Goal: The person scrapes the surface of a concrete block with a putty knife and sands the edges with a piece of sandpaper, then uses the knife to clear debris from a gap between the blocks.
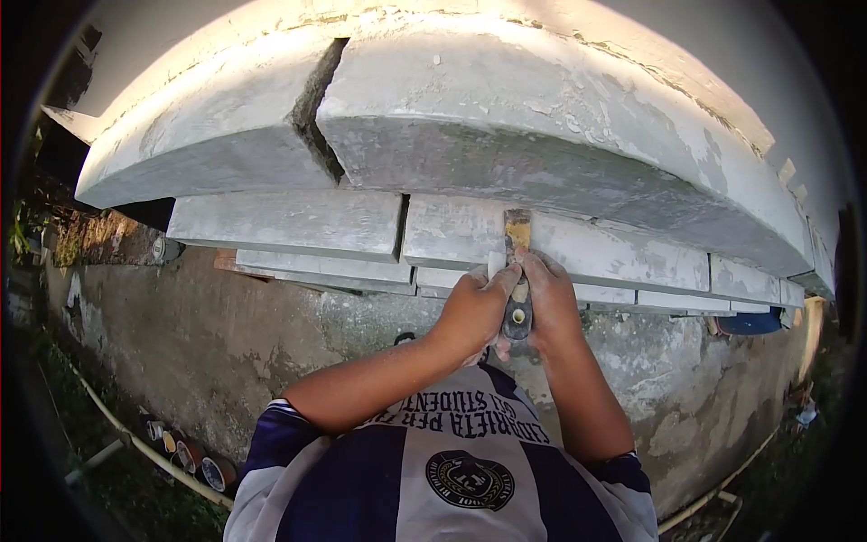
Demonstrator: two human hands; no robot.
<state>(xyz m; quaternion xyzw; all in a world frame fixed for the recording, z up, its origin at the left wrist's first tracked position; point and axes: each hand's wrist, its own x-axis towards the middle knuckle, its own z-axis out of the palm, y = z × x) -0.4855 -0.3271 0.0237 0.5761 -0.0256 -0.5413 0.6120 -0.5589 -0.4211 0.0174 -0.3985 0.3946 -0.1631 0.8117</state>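
Both my hands are closed around a narrow, flat scraper-like tool (517, 318), dark with pale smears and a hole near the end toward my body. Its other end, yellowish and stained, overlaps a long grey-white block (614, 248) in front of me. My left hand (479, 307) grips the tool from the left, and beside its thumb shows a small white piece (496, 264). From the right, my right hand (552, 294) pinches it, with whitish dust on the fingers. The fingers hide the middle of the tool.
Above the block juts a thick ledge (506, 163) with a wide crack (316, 113). Another block (289, 224) lies left, past a narrow joint. Below is a stained grey surface (217, 316). Several pots (217, 471) and a pale pole (135, 438) are at lower left.
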